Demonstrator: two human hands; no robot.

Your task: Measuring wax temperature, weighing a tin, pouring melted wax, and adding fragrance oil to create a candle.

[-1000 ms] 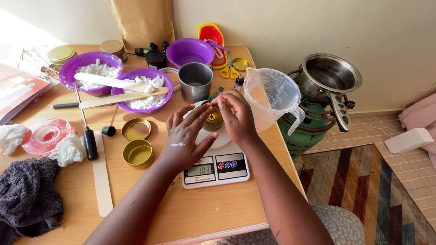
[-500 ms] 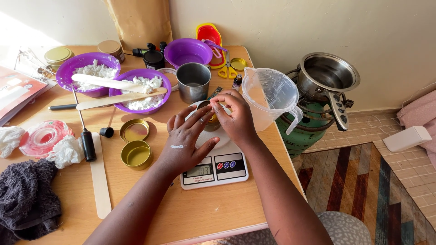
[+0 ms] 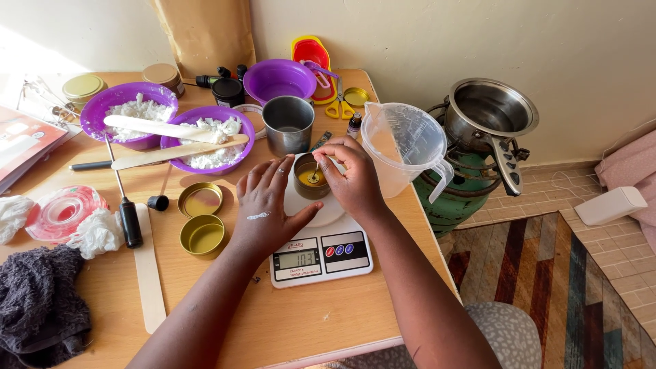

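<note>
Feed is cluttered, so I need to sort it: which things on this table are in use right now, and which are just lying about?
In use: left hand, right hand, small gold tin, wick, kitchen scale.

Lying about: metal cup, clear jug, purple bowls, empty tins, dark cloth.

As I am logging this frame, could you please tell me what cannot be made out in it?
- Head view: the wick in the small tin is too thin to tell how the right hand grips it.
- The scale platform is mostly covered by the left hand and the tin.
- The grey cloth is cut off by the left edge.
- The steel cup contents are in shadow.
</note>
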